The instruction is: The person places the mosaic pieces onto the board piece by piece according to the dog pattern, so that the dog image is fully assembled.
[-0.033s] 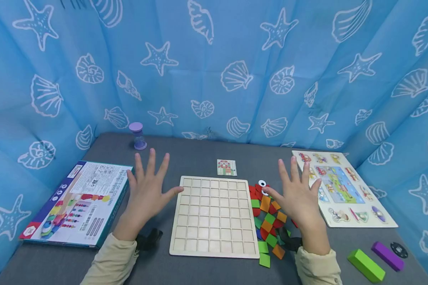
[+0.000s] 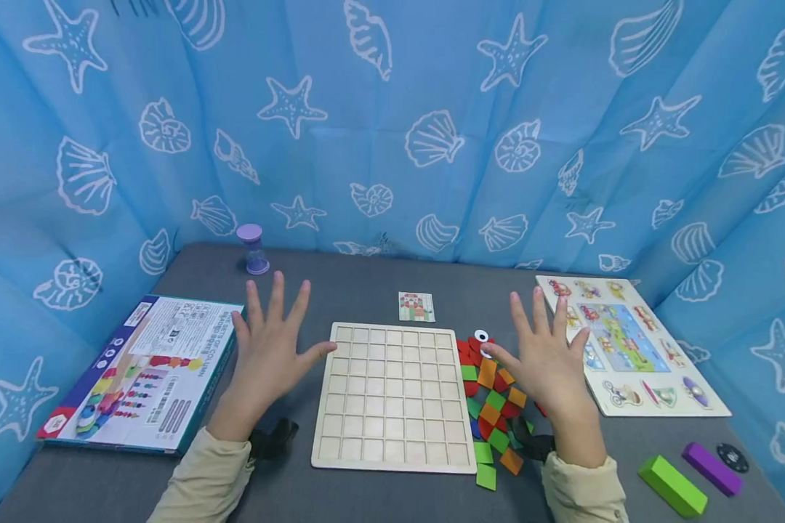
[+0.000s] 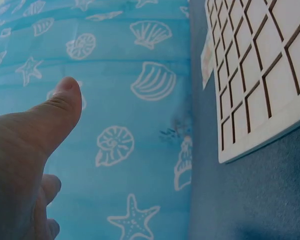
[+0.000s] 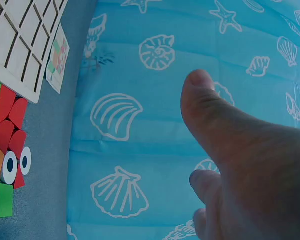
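Between the two hands lies a wooden grid board (image 2: pixel 394 399) with square recesses. My left hand (image 2: pixel 264 356) is spread flat in the air on the board's left side, its thumb tip over the left edge in the head view. To the right, my right hand (image 2: pixel 549 356) is also held up with fingers spread, holding nothing. Beside and partly behind it is a pile of coloured pieces (image 2: pixel 495 400) in red, orange, green and blue, with round eye pieces (image 2: pixel 481 335) at its top. A small picture card (image 2: pixel 416 306) lies beyond the board.
At the left lies a toy box (image 2: pixel 144 370), with a purple sand timer (image 2: pixel 254 249) behind it. A picture puzzle board (image 2: pixel 631 349) is at the right. Nearer are a green block (image 2: pixel 672 485), a purple block (image 2: pixel 711 468) and a black disc (image 2: pixel 733 457). A blue curtain (image 2: pixel 379 145) surrounds the table.
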The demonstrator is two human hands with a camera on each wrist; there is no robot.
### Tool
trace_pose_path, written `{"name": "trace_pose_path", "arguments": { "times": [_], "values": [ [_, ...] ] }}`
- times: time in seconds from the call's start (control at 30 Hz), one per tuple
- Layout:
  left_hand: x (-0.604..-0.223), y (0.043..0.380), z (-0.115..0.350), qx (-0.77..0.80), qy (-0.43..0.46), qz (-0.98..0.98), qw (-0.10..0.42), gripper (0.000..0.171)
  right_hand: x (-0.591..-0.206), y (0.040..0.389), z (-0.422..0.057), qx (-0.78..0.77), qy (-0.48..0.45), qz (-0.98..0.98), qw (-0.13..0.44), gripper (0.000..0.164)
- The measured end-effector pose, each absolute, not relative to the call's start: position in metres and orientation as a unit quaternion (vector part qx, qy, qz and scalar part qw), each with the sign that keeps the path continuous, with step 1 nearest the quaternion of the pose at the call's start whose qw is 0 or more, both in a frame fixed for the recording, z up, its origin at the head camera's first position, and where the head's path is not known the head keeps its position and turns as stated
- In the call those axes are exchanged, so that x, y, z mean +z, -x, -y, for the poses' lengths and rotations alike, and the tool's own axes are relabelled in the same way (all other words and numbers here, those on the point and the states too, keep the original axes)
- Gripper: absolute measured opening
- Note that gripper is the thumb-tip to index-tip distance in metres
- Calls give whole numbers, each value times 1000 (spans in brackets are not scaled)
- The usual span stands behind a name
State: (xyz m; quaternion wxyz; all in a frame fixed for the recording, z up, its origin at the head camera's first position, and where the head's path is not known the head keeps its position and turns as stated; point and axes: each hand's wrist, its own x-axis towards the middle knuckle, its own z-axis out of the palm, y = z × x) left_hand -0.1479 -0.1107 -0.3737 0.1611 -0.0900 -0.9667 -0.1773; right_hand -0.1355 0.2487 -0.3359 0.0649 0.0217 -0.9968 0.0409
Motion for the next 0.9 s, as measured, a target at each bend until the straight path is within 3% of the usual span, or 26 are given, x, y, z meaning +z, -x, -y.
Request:
{"name": "trace_pose_path", "arguments": {
  "times": [0.67,0.9],
  "values": [
    [-369,160,121,-206,120,965,106,90,-325,147,-264,96,-21,995,27,95],
    [-390,166,119,-221,162,961,45,85,-350,176,-266,163,-103,981,0,69]
  ]
}}
